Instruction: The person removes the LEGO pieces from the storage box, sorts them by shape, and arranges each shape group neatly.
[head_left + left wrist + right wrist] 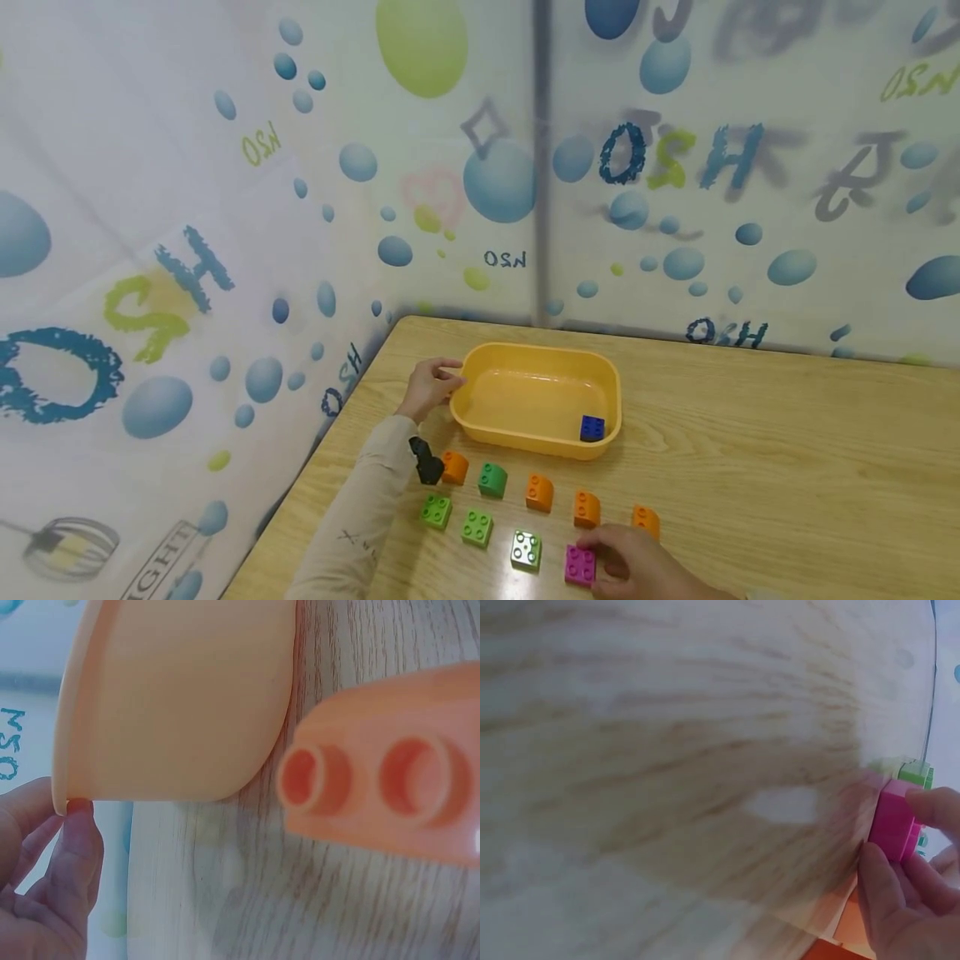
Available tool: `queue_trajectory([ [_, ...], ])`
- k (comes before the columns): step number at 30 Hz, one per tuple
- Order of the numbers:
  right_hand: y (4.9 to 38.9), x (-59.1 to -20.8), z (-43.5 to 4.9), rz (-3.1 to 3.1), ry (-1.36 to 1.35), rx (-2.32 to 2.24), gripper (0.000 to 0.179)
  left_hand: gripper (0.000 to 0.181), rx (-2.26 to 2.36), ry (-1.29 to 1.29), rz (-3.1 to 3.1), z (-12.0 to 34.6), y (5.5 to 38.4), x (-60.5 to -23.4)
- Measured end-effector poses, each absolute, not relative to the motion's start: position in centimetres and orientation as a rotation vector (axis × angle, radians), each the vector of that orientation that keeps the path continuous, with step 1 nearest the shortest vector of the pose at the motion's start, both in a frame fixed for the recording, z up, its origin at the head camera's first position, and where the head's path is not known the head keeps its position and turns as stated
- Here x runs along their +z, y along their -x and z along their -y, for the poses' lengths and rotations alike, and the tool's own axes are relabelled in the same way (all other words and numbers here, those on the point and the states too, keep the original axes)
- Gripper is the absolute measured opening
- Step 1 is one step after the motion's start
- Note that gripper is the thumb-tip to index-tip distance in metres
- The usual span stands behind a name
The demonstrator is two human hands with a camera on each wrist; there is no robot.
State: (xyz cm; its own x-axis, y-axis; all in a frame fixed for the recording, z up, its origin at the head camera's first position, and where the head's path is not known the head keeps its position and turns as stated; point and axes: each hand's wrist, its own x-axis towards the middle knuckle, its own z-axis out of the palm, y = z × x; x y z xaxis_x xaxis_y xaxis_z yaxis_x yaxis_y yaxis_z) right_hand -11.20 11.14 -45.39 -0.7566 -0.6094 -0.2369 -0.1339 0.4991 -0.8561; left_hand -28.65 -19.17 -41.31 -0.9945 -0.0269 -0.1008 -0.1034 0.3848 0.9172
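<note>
A yellow-orange plastic tub (517, 444) stands on the table, a dark blue building block (592, 428) in its near right corner. My left hand (431, 387) pinches the tub's rim at its left end, thumb and fingers on either side of the edge in the left wrist view. At the front, my right hand (637, 562) grips a magenta building block (580, 566) by its sides; the right wrist view shows this magenta block (894, 821) between thumb and fingers, low at the tabletop.
Several orange curved blocks (539, 493) and a dark green one (492, 481) form a row before the tub. Nearer lie light green blocks (477, 528), one glaring with light (526, 550). A patterned curtain (637, 250) borders the wooden table (787, 450).
</note>
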Motion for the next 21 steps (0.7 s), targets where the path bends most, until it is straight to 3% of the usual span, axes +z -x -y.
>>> queue_trajectory([
  [9, 11.1, -45.2, -11.2, -2.206, 0.612, -1.202, 0.050, 0.032, 1.709, 0.088, -2.560, 19.2, 28.4, -41.4],
  [18, 11.1, -43.2, -11.9, -2.173, 0.607, -1.295, 0.038, 0.033, 1.697, 0.086, -2.567, 19.2, 28.4, -41.3],
  [21, 12.0, -41.8, -12.2, -2.195, 0.716, -1.347, 0.031, 0.032, 1.692, 0.092, -2.565, 19.2, 28.5, -41.3],
])
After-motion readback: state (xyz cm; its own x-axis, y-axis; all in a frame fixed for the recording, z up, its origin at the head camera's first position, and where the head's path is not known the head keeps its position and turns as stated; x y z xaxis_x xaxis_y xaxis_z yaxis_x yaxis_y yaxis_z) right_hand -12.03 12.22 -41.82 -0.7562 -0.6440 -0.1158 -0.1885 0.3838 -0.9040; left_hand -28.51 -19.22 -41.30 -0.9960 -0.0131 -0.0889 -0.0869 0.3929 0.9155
